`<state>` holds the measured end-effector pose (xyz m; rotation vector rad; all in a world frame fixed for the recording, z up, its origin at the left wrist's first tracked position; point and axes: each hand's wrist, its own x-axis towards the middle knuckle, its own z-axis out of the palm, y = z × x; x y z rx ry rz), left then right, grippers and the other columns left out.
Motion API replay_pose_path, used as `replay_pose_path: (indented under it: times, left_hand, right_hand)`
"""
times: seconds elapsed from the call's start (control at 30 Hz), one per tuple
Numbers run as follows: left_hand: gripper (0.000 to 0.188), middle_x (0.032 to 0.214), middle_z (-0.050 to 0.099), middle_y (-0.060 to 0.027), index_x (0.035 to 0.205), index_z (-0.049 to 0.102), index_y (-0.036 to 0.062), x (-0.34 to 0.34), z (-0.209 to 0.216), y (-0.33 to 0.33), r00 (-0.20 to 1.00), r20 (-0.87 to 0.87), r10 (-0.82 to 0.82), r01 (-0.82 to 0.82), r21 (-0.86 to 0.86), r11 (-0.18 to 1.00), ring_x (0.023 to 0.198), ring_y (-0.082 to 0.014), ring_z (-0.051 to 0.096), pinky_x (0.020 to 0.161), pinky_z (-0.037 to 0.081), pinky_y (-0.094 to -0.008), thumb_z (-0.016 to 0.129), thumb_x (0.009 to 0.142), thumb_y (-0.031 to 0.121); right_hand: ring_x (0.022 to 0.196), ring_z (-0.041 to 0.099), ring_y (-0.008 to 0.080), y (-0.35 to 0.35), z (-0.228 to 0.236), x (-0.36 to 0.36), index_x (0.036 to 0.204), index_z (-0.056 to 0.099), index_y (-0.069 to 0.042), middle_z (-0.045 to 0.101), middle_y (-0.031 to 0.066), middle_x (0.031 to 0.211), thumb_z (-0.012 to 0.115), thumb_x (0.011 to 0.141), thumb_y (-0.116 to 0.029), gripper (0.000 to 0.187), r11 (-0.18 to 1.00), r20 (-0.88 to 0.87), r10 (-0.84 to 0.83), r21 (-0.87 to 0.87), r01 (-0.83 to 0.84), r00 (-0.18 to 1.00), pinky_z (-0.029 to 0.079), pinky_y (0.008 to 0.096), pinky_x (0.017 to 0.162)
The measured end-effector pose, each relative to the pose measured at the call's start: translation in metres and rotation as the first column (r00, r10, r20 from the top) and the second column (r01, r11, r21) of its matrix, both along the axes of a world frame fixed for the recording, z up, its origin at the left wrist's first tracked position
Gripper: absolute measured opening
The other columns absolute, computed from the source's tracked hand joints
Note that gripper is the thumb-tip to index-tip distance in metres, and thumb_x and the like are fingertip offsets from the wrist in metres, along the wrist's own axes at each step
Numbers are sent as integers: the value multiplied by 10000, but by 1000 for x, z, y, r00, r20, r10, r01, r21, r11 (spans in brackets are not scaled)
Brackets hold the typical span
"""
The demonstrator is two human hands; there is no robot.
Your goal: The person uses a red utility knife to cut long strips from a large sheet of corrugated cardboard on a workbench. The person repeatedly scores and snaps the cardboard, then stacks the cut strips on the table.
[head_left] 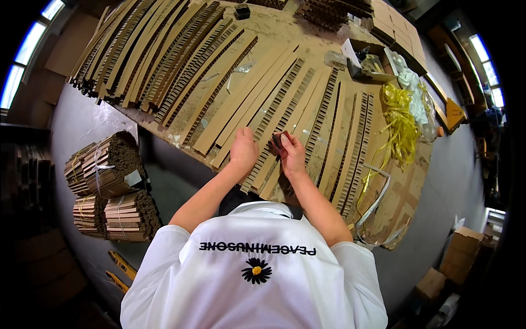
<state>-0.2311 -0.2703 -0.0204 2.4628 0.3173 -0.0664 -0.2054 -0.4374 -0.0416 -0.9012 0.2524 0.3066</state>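
Observation:
Long honeycomb cardboard strips (274, 118) lie side by side on the worktable in front of me, some showing a flat brown face and others their open cells. Over the near ends of these strips, my left hand (244, 151) is closed, fingers curled together; what it pinches, if anything, is hidden. Just to its right, my right hand (292, 155) grips a small dark object (279, 140), black with dark red, too small to identify. The two hands are a short way apart.
More strips (164, 55) crowd the table's far left. Yellow plastic strapping (397, 120) and an open box (368, 59) sit at the right. Tied bundles of strips (104, 164) are stacked on the floor at left. A small black block (241, 11) lies farther back.

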Motion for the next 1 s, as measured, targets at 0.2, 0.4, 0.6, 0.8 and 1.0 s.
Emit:
replay_pose_path:
  times: [0.2,0.4,0.6,0.8,1.0]
  left_hand:
    - [209,1053,543,-180,1013,548,45,7,0,13,953,241,-185,112,288,951,975,-390,556,791,500,-504,673,845,55]
    - [113,943,573,-123,916,648,59,-2,17,11,871,393,-293,142,369,918,939,-344,575,732,505,-461,710,829,94]
    - [183,1014,580,-152,1036,656,78,-55,14,-4,946,228,-230,194,172,966,903,-367,615,718,523,-469,662,854,89]
    - [248,1055,568,-146,1084,663,105,-47,15,10,962,161,-221,193,176,965,1006,-357,598,754,540,-464,681,837,93]
    - [247,976,572,-128,1004,667,46,-56,11,2,936,119,-332,272,355,894,932,-338,616,732,518,-450,742,851,225]
  right_hand:
    - [938,686,150,0,6,-1,1019,653,-32,738,90,1086,701,987,-161,141,1000,17,7,-15,-7,1000,549,296,848]
    - [956,698,198,-10,11,0,1001,649,-26,731,127,1088,678,996,-120,98,995,5,-48,83,48,999,571,336,900]
    - [958,691,200,-17,22,13,1025,637,-8,722,126,1089,647,1014,-98,91,993,59,-16,117,9,998,570,341,897]
    - [983,671,135,-8,12,15,1035,658,-32,735,83,1094,671,1002,-105,80,1000,117,23,4,-24,993,522,296,934]
    - [974,679,151,-15,21,17,1018,665,-39,735,88,1092,681,997,-110,76,995,59,-75,65,71,995,540,311,905]
